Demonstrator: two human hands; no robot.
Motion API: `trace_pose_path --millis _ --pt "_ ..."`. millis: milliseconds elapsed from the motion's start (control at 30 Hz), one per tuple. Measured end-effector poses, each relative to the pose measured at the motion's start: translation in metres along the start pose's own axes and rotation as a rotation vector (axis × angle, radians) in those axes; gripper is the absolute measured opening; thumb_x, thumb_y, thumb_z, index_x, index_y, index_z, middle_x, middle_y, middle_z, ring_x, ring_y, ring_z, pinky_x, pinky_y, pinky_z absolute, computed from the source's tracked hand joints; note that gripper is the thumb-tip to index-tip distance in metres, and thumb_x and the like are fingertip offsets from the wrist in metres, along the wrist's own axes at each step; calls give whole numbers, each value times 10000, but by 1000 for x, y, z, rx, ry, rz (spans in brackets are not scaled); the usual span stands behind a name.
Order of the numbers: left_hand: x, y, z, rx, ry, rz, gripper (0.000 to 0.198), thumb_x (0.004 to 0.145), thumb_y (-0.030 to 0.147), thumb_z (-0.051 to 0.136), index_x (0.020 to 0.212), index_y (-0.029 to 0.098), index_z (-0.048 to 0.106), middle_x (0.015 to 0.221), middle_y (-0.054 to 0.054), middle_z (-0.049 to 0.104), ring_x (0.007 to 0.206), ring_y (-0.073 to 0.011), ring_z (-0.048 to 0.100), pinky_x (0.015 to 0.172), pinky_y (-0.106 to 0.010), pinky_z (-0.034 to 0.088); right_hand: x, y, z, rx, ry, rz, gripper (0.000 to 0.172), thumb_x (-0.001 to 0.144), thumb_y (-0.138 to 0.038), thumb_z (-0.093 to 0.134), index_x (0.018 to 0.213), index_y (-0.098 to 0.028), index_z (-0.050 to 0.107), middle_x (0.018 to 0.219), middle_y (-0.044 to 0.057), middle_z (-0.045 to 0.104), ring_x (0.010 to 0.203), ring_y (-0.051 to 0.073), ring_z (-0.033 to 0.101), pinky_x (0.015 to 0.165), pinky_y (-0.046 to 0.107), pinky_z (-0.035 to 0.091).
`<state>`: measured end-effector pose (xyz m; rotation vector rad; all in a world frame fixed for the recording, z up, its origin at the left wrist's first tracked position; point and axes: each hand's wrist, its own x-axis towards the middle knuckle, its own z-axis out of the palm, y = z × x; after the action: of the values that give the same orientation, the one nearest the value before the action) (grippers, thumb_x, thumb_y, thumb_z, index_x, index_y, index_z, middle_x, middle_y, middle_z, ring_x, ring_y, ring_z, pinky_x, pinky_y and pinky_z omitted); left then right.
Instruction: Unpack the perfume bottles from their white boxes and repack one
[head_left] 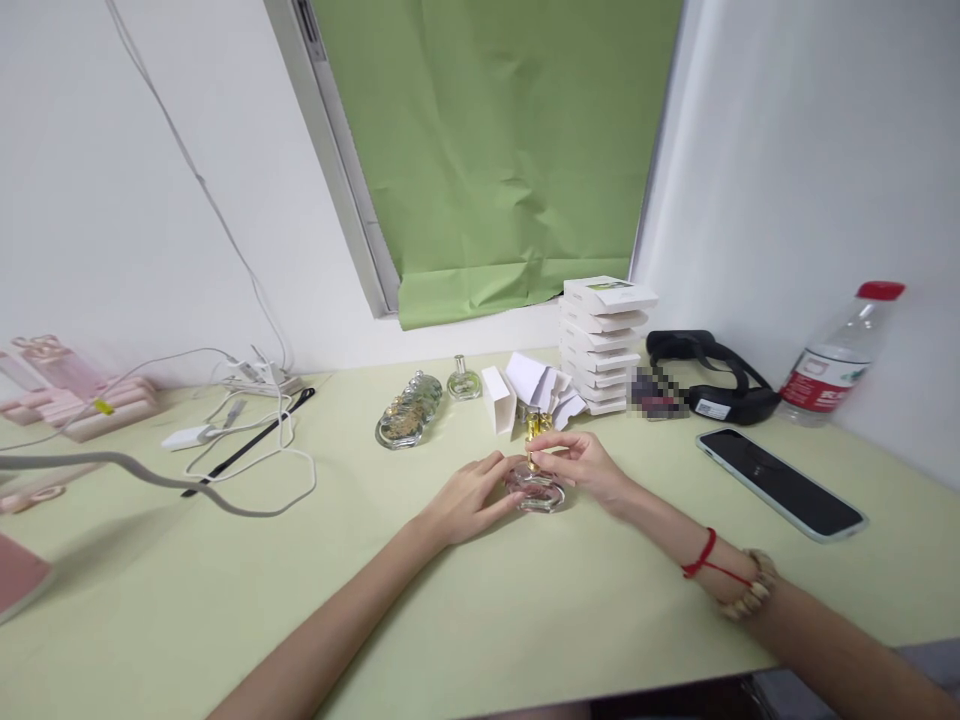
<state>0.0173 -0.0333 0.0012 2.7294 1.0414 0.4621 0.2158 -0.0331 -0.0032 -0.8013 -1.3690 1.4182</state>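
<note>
A small clear glass perfume bottle (538, 494) with a gold cap stands on the pale yellow-green table (465, 610). My left hand (469, 495) wraps its fingers round the bottle's left side. My right hand (576, 462) pinches the gold cap (534, 437) at the top of the bottle. A red string and a bead bracelet circle my right wrist. Behind the hands lie opened white cartons (534, 390), a row of round glass bottles (409, 410) and one single small bottle (463, 380).
A stack of white boxes (604, 345) stands at the back. To the right lie a black headset (709, 385), a phone (780, 482) and a plastic water bottle (840, 358). White cables (247, 440) and pink boxes (71, 395) lie at the left.
</note>
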Motion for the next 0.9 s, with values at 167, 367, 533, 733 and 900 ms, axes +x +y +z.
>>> trace_pose_path --millis 167,367,533,733,900 --pt "0 1 0 13 -7 -2 402 871 426 301 1217 236 373 878 -32 505 738 -146 493 691 -270 385 0 2 -1 -47 -3 -2 319 586 -344 720 832 -153 650 719 17 629 520 74 543 505 206 443" --pt "0 -1 1 5 0 8 405 868 424 309 1221 237 381 862 -31 506 719 -140 489 681 -265 382 0 3 -1 -127 10 -82 280 595 -373 702 760 -156 638 902 33 604 512 39 489 470 181 418" --pt "0 0 1 16 -6 -1 406 868 427 308 1218 234 385 863 -30 504 719 -139 486 682 -264 384 0 0 -2 -189 -23 -83 274 633 -375 672 797 -159 634 843 34 616 487 39 470 443 177 385" --pt "1 1 -1 -17 -9 -2 419 866 426 312 1241 249 370 877 -30 506 727 -139 492 688 -263 384 1 -4 -5 -337 -36 -231 213 659 -350 639 771 -169 647 847 35 636 433 22 395 375 170 306" --pt "0 -2 1 -17 -2 -8 418 865 426 316 1241 256 376 882 -30 504 729 -140 490 695 -266 383 1 -3 -5 -344 -33 -222 213 650 -353 646 754 -167 652 789 30 645 414 22 382 370 170 295"
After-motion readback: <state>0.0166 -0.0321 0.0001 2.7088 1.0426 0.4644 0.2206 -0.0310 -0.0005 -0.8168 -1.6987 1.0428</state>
